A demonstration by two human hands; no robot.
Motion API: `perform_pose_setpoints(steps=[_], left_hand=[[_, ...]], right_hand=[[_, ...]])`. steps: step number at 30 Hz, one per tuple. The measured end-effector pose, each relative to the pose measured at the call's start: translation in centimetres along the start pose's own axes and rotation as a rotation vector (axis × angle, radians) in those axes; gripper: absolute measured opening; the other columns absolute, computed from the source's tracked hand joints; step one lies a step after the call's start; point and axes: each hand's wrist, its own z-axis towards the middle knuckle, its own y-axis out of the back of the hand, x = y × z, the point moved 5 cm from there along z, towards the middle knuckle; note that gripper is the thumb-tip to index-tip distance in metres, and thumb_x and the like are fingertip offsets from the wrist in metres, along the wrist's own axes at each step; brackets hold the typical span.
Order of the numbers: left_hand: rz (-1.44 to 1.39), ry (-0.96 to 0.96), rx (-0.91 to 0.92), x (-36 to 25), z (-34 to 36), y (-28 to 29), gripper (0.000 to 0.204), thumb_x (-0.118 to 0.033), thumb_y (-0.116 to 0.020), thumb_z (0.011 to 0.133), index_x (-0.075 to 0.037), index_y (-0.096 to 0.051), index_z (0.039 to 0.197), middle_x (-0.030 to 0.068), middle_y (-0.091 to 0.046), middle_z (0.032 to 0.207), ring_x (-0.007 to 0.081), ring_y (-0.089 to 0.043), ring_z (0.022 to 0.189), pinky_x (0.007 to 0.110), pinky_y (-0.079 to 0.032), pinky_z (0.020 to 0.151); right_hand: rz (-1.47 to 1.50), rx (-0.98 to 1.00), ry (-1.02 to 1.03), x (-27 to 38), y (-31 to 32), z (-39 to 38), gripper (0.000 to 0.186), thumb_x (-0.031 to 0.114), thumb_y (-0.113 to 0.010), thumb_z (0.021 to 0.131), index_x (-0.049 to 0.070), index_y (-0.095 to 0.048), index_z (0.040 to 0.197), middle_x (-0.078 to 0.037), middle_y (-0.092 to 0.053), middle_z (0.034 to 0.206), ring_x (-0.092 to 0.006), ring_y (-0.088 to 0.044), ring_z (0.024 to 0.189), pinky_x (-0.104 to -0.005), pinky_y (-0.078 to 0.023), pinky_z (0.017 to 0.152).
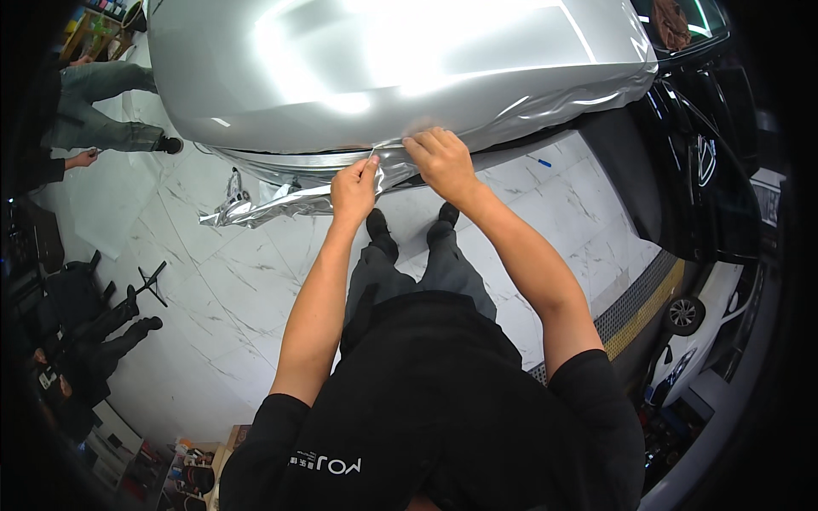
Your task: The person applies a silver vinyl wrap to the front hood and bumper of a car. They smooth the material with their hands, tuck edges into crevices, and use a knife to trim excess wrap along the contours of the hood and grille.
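Observation:
A glossy silver car panel (pixel 256 94) with rounded edges fills the top of the view. Shiny silver film (pixel 294 203) hangs in crumpled folds below its near edge and trails off to the left. My left hand (pixel 353 192) is closed in a pinch on the film just under that edge, thumb pointing up. A thin pale sliver shows at its fingertips; I cannot tell whether it is film or a tool. Just to the right, my right hand (pixel 439 163) has its fingers bent and gathered at the panel's edge, gripping the film there. Its fingertips are partly hidden.
A blue-handled tool (pixel 544 163) lies on the marbled tile floor (pixel 213 289). One person (pixel 98 106) stands at the upper left, another (pixel 94 349) at the lower left near a black chair (pixel 72 294). A dark car (pixel 707 162) and a white car (pixel 699 341) are at right.

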Motion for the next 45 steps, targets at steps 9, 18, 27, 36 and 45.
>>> perform_pose_setpoints(steps=[9, 18, 27, 36, 45], left_hand=[[-0.015, -0.024, -0.030, 0.7, -0.3, -0.3, 0.048, -0.044, -0.067, 0.112, -0.003, -0.069, 0.088, 0.0134, -0.055, 0.064, 0.0283, -0.048, 0.059, 0.044, -0.044, 0.062], [-0.041, -0.057, -0.039, -0.1, -0.9, -0.3, 0.046, -0.042, -0.068, 0.112, -0.002, -0.071, 0.091, 0.0144, -0.057, 0.065, 0.0287, -0.047, 0.060, 0.043, -0.045, 0.062], [-0.008, -0.162, -0.075, -0.1, -1.4, -0.4, 0.043, -0.036, -0.068, 0.113, -0.001, -0.069, 0.087, 0.0174, -0.057, 0.065, 0.0377, -0.054, 0.061, 0.047, -0.044, 0.063], [0.037, -0.271, -0.104, -1.1, -2.4, -0.4, 0.044, -0.029, -0.067, 0.113, 0.000, -0.061, 0.081, 0.0152, -0.053, 0.063, 0.0348, -0.050, 0.061, 0.046, -0.043, 0.065], [0.167, -0.421, -0.181, -1.5, -3.8, -1.0, 0.036, -0.025, -0.067, 0.113, -0.002, -0.065, 0.085, 0.0118, -0.057, 0.069, 0.0343, -0.056, 0.070, 0.045, -0.046, 0.081]], right_hand=[[-0.024, -0.013, 0.039, -0.3, 0.1, -0.3, 0.029, 0.006, -0.073, 0.084, 0.002, -0.079, 0.112, -0.005, -0.073, 0.105, -0.0243, -0.067, 0.095, -0.0381, -0.053, 0.079], [-0.041, -0.007, 0.066, -1.6, 0.7, -1.0, 0.030, 0.008, -0.071, 0.086, 0.001, -0.079, 0.114, -0.005, -0.072, 0.104, -0.0244, -0.066, 0.095, -0.0381, -0.052, 0.078], [-0.032, 0.017, 0.072, -2.8, 1.5, -1.7, 0.031, 0.007, -0.070, 0.086, 0.001, -0.080, 0.115, -0.006, -0.072, 0.105, -0.0252, -0.066, 0.096, -0.0383, -0.053, 0.080], [-0.044, 0.023, 0.109, -3.6, 2.0, -1.9, 0.032, 0.007, -0.070, 0.087, 0.000, -0.079, 0.117, -0.007, -0.072, 0.108, -0.0260, -0.066, 0.099, -0.0390, -0.053, 0.082], [-0.060, 0.032, 0.140, -4.5, 2.4, -2.4, 0.035, 0.008, -0.070, 0.087, 0.000, -0.078, 0.121, -0.008, -0.072, 0.110, -0.0269, -0.067, 0.102, -0.0398, -0.054, 0.085]])
